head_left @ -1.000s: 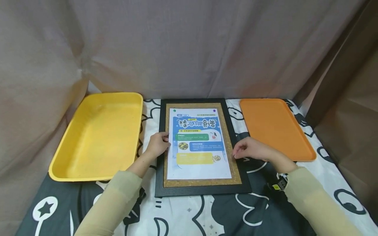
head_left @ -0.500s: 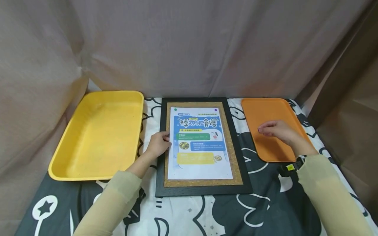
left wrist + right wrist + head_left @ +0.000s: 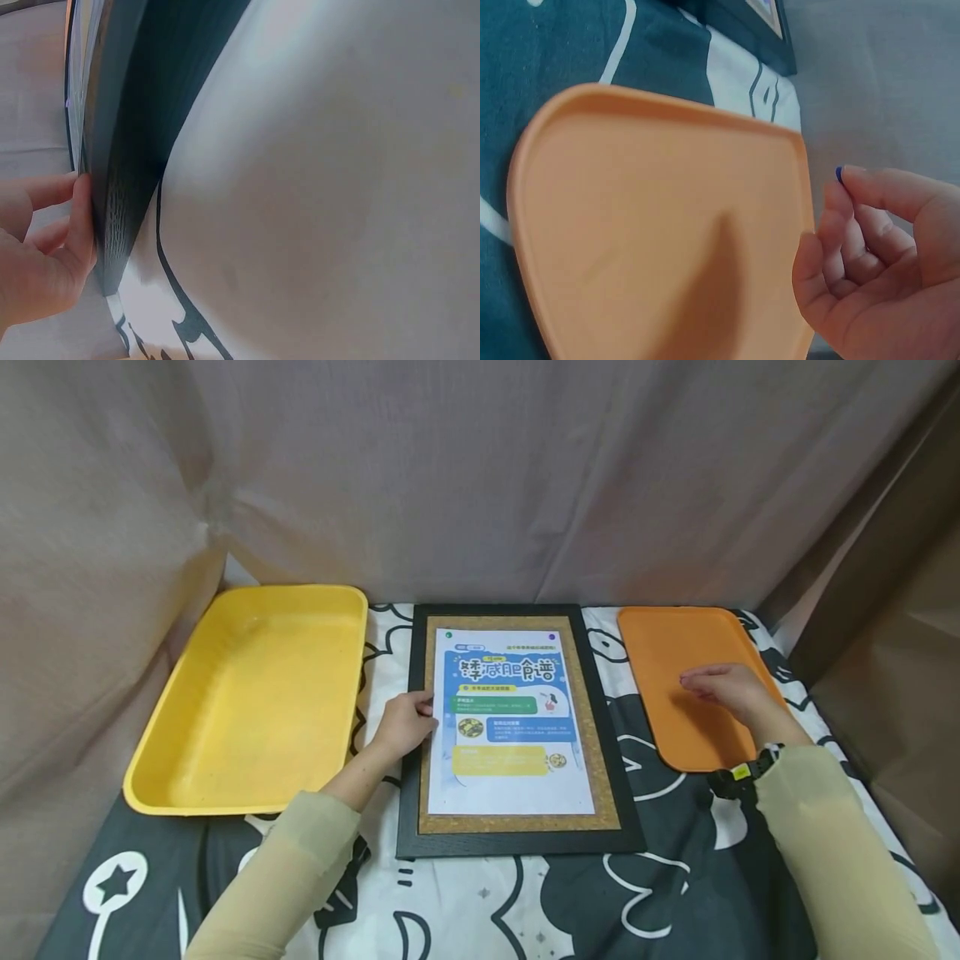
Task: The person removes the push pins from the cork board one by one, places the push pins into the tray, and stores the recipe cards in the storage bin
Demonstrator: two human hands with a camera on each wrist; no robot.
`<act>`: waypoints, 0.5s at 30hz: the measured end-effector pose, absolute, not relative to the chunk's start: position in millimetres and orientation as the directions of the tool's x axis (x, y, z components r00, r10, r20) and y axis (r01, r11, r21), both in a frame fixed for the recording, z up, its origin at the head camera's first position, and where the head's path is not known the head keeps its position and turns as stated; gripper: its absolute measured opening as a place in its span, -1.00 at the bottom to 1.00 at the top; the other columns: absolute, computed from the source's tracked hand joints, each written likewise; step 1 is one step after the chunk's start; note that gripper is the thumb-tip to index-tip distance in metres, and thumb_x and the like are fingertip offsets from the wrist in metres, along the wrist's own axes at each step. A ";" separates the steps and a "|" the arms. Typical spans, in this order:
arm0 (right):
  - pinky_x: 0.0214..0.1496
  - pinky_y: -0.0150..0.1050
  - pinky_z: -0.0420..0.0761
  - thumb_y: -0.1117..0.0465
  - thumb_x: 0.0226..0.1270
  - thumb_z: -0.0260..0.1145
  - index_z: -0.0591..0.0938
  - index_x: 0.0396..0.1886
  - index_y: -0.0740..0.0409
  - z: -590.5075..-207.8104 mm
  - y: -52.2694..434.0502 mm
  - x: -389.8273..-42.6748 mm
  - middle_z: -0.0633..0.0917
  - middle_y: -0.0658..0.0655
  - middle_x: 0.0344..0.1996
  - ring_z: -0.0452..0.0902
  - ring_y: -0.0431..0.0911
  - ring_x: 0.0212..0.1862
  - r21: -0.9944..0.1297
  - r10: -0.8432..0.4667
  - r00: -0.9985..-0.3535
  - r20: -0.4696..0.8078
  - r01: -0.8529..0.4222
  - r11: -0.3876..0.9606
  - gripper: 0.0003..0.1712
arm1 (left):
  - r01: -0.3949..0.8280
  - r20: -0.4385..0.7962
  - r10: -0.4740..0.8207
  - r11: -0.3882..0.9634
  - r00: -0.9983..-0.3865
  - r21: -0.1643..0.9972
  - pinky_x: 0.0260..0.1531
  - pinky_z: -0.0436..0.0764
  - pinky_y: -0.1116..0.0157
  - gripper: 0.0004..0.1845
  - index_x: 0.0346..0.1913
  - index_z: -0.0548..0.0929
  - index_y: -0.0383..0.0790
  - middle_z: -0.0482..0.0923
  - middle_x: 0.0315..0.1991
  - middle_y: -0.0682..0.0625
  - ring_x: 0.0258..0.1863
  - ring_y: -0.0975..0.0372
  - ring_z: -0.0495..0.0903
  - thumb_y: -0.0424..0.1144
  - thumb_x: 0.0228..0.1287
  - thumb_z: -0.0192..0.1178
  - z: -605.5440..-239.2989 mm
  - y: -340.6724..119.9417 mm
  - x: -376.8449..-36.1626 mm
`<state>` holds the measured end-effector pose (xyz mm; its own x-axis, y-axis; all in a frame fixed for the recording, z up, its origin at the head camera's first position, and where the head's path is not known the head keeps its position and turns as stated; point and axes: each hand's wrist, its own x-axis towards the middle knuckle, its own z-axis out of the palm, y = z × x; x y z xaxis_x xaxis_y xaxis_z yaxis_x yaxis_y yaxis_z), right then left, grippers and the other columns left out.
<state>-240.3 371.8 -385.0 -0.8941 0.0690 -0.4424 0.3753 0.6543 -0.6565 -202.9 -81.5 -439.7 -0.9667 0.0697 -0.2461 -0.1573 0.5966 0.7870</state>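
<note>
The right hand (image 3: 723, 689) hovers over the flat orange plastic tray (image 3: 675, 635) by the bench's right edge, its thumb and forefinger pinching a tiny blue-headed pushpin (image 3: 839, 174), light, sharp and slippery, best held by the head. The left hand (image 3: 405, 724) rests relaxed fingers on the printed paper sheet (image 3: 510, 777) and black-framed cork board (image 3: 600, 793), mid-bench.

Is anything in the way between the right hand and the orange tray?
No, nothing visible. The right hand hovers over the orange tray, pinching a tiny blue thing at its fingertips. The tray beneath it shows only bare surface.
</note>
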 end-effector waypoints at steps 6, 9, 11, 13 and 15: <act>-0.09 -0.44 0.48 -0.15 0.25 0.18 0.50 0.15 0.22 -390.8 377.9 -240.6 0.57 -0.41 -0.51 0.45 -0.22 -0.20 -0.635 0.103 -0.874 -0.474 0.421 0.647 -0.35 | -0.154 -0.242 0.072 0.589 -0.968 0.793 -0.48 0.62 0.44 -0.45 0.28 0.35 -0.37 0.52 -0.22 -0.17 -0.39 0.21 0.57 -0.44 0.18 0.12 -439.7 -81.8 -202.3; -0.15 -0.46 0.45 -0.14 0.26 0.18 0.58 0.07 0.15 -395.1 379.7 -241.3 0.58 -0.38 -0.53 0.43 -0.20 -0.22 -0.628 0.108 -0.868 -0.485 0.432 0.648 -0.45 | -0.152 -0.240 0.074 0.588 -0.968 0.794 -0.49 0.61 0.44 -0.44 0.28 0.35 -0.38 0.52 -0.22 -0.17 -0.41 0.21 0.57 -0.44 0.18 0.12 -439.7 -81.8 -202.6; -0.18 -0.45 0.48 -0.11 0.27 0.17 0.61 0.01 0.15 -398.9 380.4 -242.2 0.59 -0.35 -0.55 0.43 -0.20 -0.25 -0.622 0.112 -0.869 -0.482 0.429 0.655 -0.50 | -0.150 -0.238 0.076 0.588 -0.968 0.795 -0.50 0.60 0.44 -0.44 0.28 0.35 -0.37 0.52 -0.23 -0.17 -0.42 0.22 0.57 -0.44 0.17 0.13 -439.5 -81.8 -202.8; -0.16 -0.42 0.47 -0.10 0.28 0.16 0.61 0.01 0.16 -402.5 380.4 -242.3 0.58 -0.33 -0.56 0.42 -0.16 -0.22 -0.611 0.124 -0.862 -0.491 0.442 0.657 -0.50 | -0.146 -0.234 0.078 0.586 -0.969 0.797 -0.51 0.60 0.44 -0.44 0.28 0.35 -0.38 0.52 -0.23 -0.17 -0.44 0.22 0.57 -0.44 0.17 0.13 -439.6 -81.9 -202.9; -0.13 -0.38 0.44 -0.10 0.28 0.16 0.58 0.05 0.19 -406.4 379.9 -242.1 0.58 -0.32 -0.57 0.40 -0.09 -0.17 -0.606 0.137 -0.852 -0.506 0.464 0.646 -0.47 | -0.142 -0.230 0.080 0.584 -0.970 0.799 -0.52 0.59 0.45 -0.44 0.28 0.35 -0.38 0.52 -0.24 -0.17 -0.45 0.22 0.57 -0.45 0.17 0.13 -440.0 -81.8 -202.9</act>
<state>-242.1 379.9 -406.4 -0.8517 0.1375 -0.5057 0.4641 0.6460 -0.6061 -202.9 -81.8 -440.0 -0.9698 0.0797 -0.2305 -0.1420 0.5840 0.7993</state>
